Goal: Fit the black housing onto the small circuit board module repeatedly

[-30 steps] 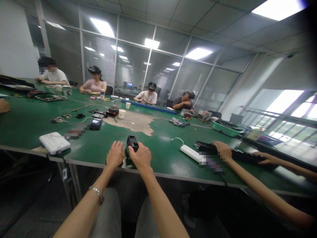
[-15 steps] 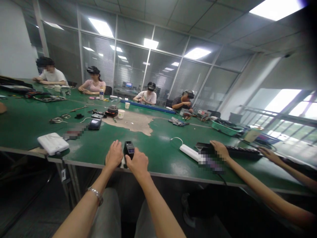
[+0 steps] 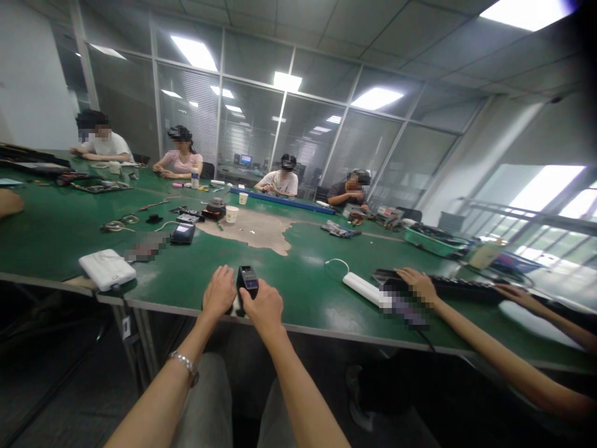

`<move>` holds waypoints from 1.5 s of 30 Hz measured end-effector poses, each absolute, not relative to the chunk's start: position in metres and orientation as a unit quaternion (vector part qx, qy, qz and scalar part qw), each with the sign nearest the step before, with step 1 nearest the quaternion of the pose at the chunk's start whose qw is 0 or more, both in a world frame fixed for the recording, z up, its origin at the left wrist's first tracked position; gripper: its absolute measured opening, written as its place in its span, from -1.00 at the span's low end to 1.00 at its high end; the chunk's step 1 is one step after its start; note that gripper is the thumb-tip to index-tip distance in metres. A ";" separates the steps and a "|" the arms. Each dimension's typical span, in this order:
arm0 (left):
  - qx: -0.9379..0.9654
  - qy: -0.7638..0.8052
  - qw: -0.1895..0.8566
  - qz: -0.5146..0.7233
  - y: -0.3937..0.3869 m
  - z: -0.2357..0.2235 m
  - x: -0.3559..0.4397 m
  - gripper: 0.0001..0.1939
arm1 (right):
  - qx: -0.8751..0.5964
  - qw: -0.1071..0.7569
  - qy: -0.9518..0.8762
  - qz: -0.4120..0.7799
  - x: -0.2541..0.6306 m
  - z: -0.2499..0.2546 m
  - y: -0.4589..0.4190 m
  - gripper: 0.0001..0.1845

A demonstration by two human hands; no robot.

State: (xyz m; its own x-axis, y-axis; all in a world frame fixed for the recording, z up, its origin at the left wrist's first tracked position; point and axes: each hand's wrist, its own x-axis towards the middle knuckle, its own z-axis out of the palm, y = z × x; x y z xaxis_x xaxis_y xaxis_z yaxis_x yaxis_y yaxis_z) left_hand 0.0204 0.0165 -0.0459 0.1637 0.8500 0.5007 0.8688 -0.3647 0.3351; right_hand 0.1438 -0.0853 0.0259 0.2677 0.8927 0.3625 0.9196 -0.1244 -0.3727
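At the table's near edge, my right hand [image 3: 265,306] is wrapped round a small black box-like device [image 3: 247,278] that stands upright, with slots and a bluish label on its upper end. Just left of it, my left hand [image 3: 220,290] rests with its fingers bent together. A bit of something dark shows at its outer side, but the palm is turned away and I cannot make out what it holds. Something pale shows low between the two hands, too small to name.
A white power bank [image 3: 108,269] lies to the left, near a dark phone-like device [image 3: 182,233]. Paper cups [image 3: 232,214] stand beyond. To the right are a white power strip [image 3: 364,289] and a co-worker's hands [image 3: 422,285] on a black keyboard-like part. Several people sit across the green table [image 3: 298,292].
The view has shifted slightly. My hands keep nearly the same pose around the black device. On the right, a white rounded object now shows beneath the co-worker's far arm.
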 end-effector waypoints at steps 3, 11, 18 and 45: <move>-0.762 -0.565 0.014 -0.317 0.016 -0.046 0.021 -0.63 | -0.753 0.272 -0.598 -0.031 0.144 0.024 -0.084 -0.54; -0.759 -0.565 0.012 -0.323 0.017 -0.047 0.020 -0.64 | -0.750 0.315 -0.582 0.003 0.145 0.035 -0.079 -0.58; -0.761 -0.557 0.017 -0.332 0.019 -0.049 0.020 -0.64 | -0.707 0.413 -0.574 0.003 0.163 0.065 -0.073 -0.54; -0.765 -0.553 0.025 -0.329 0.016 -0.045 0.020 -0.65 | -0.775 0.317 -0.546 -0.031 0.198 0.006 -0.074 -0.45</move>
State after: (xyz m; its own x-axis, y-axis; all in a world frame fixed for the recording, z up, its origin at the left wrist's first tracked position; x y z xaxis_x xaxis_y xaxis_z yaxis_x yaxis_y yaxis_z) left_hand 0.0205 0.0158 -0.0445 0.1716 0.8299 0.5309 0.8626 -0.3869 0.3260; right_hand 0.1980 -0.0737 0.0063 0.4014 0.8264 0.3949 0.8660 -0.2021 -0.4574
